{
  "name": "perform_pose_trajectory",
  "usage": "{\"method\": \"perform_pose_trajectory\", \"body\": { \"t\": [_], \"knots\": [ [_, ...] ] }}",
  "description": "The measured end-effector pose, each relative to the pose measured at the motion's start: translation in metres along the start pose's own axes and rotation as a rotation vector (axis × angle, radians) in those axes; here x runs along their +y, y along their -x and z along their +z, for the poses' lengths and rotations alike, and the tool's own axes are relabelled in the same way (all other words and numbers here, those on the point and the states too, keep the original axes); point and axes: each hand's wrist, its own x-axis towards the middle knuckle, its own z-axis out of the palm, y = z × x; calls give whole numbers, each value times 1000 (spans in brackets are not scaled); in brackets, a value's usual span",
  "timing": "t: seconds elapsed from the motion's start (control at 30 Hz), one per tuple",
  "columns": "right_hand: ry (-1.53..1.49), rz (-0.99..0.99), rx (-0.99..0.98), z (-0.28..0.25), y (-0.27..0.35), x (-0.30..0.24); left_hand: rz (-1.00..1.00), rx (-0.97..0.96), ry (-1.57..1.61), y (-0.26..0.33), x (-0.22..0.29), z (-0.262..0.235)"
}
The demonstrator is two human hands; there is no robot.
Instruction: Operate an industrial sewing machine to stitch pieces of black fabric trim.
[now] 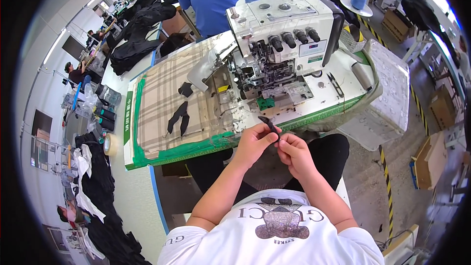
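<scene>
Fingers (273, 136) of both hands are pinched together on a small black strip (269, 125), held in the air just off the near edge of the desk (147, 159), in front of the overlock machine (279, 39). The left hand (254, 143) grips the strip's lower part between thumb and forefinger; the right hand (294, 153) closes on it from below, the two hands touching. The strip's free end pokes up and away, slightly curled.

It looks light and limp, a bit of cloth (likely to flop or twist wherever it is unsupported), so a pinch near each end should keep it flat. No fragility to fear, but it could slip from a loose grip.

More black pieces (177, 117) lie on the checked cover (162, 103) toward the desk's left side, and small snips (335, 84) rest near its right edge.
</scene>
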Motion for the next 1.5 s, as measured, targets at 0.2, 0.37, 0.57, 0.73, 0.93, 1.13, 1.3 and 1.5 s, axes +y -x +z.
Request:
{"method": "perform_pose_trajectory", "body": {
  "t": [0.2, 0.37, 0.57, 0.73, 0.93, 1.13, 1.3, 1.5],
  "knots": [
    [-688, 410, -455, -19, -4, 7, -88, -133, 155, 1, -4, -8],
    [353, -212, 95, 2, -4, 16, 18, 84, -20, 1, -21, -2],
    [-405, 268, -256, -21, -9, -3, -93, -72, 183, 1, 2, 3],
    [99, -31, 23, 2, -5, -7, 29, -48, 62, -8, -21, -2],
    [365, -303, 78, 0, -16, -7, 81, 84, 27, -10, -18, -3],
    [-2, 66, 44, 7, -21, -12, 56, 127, 5, -12, -17, -3],
    [-32, 85, -30, 7, -30, -18, 121, 116, 36, -17, -19, -7],
    [-504, 443, -294, -7, -31, -27, 103, -117, 97, -23, -10, -18]
  ]
}}
